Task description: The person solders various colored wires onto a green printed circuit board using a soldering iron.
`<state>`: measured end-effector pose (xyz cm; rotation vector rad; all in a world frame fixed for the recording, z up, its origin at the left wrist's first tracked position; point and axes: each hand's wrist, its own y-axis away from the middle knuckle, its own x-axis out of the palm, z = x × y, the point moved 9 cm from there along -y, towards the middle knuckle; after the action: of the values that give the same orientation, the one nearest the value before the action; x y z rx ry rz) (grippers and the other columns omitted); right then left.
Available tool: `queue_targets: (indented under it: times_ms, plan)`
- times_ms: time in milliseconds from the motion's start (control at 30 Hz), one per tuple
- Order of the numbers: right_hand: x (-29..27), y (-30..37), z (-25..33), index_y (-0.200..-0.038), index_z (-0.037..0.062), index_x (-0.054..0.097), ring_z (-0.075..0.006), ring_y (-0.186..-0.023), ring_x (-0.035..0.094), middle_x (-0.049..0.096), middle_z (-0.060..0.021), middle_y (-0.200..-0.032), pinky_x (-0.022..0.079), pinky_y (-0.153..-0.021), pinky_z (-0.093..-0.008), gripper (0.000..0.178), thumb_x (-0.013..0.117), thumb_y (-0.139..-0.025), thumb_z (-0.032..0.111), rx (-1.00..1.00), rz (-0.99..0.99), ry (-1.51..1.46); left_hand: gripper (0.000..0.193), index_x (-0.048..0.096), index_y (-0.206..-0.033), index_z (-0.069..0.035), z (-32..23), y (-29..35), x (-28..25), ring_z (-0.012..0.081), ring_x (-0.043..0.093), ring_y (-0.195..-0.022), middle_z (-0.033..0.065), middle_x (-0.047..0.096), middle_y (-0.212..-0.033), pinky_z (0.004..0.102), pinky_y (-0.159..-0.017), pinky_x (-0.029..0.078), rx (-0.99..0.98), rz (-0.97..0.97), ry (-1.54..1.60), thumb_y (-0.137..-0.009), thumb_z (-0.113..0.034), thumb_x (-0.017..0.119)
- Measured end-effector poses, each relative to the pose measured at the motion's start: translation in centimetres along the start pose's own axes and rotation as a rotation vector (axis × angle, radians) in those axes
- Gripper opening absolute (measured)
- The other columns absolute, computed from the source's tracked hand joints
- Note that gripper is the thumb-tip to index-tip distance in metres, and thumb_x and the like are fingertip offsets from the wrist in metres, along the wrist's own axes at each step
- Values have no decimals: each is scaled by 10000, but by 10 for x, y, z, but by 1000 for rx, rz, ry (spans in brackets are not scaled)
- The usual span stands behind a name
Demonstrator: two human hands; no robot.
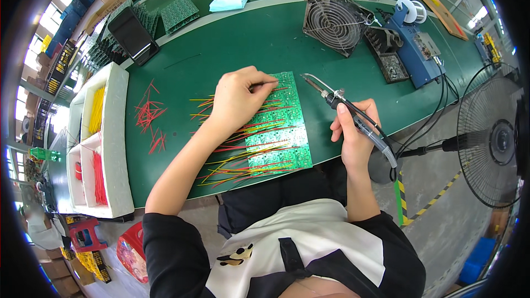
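My left hand [243, 96] is closed in a pinch over the upper part of a green circuit board panel [301, 149]; what is between the fingertips is too small to make out. Rows of red and yellow wires [232, 148] lie across the panel, their loose ends sticking out to its left, some passing under my left wrist. In my right hand [356, 132] is a soldering iron [333, 99] with a thin metal guide tube clamped along it. Its tip points up and left, just off the panel's right edge and not touching it.
A white foam tray [120, 149] of yellow and red wires stands left, beside loose red wires [148, 111]. Behind are a phone [132, 36], stacked boards [179, 13] and a metal-grilled fan [334, 22]. A blue soldering station [417, 49] and iron holder [395, 66] stand right; a floor fan [494, 138] is beyond.
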<state>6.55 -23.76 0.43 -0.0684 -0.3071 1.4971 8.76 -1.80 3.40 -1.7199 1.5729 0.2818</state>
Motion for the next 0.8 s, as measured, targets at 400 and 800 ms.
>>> queue_targets:
  times_ms: [400,800]
  plan:
    - [1,3,-1,-807,33,443,-65,-421,492,556,-62,-579,379,-378,-184,194,626,-840,88,20,22,-16,105,694,-852,-34,0,8,6,119,465,-478,56,528,-622,253,-464,379,98,-33,-75,-754,-39,655]
    - [3,3,-3,-799,37,441,-68,-423,501,562,-65,-586,384,-374,-185,203,633,-835,94,35,52,-33,110,699,-855,-55,-5,11,5,143,482,-474,52,513,-611,267,-462,392,150,-62,-138,-753,-56,657]
